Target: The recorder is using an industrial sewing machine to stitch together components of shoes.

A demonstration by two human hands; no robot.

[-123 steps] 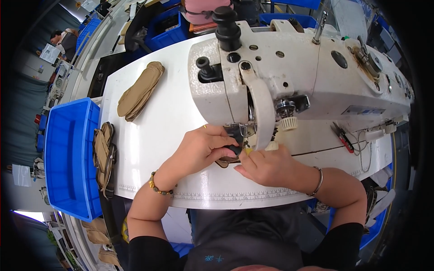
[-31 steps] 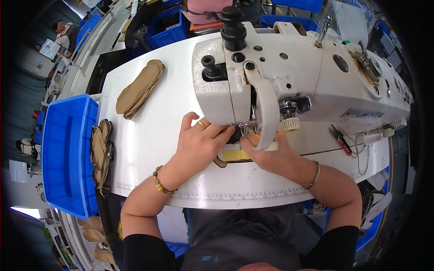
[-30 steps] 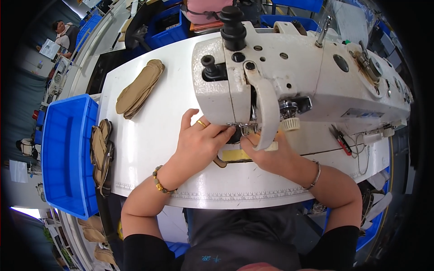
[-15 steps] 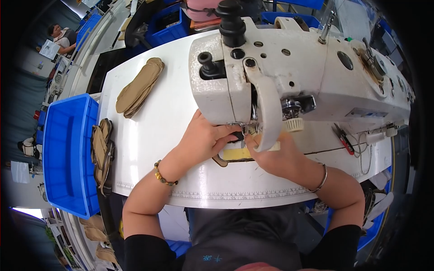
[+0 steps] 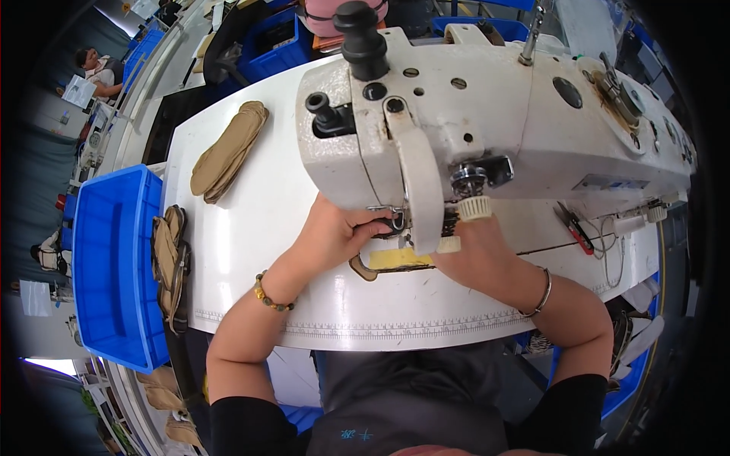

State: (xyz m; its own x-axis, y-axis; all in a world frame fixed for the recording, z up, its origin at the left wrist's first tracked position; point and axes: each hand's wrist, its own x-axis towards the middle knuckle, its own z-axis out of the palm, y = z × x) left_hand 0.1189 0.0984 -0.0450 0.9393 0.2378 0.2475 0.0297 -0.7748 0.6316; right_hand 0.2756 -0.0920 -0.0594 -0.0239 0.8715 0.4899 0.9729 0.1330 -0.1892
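Observation:
My left hand [image 5: 333, 232] is beside the needle area of the white sewing machine [image 5: 502, 114], thumb and forefinger pinched on a small dark piece [image 5: 389, 226] at the presser foot. My right hand [image 5: 479, 254] lies on the other side, under the machine head. Its fingers are hidden behind the white curved arm and the ribbed knob. Between the hands, a tan fabric piece with a dark edge [image 5: 363, 269] lies on the white table. A yellow patch [image 5: 399, 259] shows next to it.
A stack of tan fabric pieces [image 5: 230, 152] lies at the back left. More tan pieces with dark edges [image 5: 169, 258] sit by a blue bin [image 5: 114, 266] on the left. Red-handled thread snips [image 5: 574, 228] lie at right. A ruler strip [image 5: 395, 331] runs along the front edge.
The view has shifted slightly, so the machine sits further left. My right hand has moved further behind the curved arm and knob. The left pinch stays by the presser foot.

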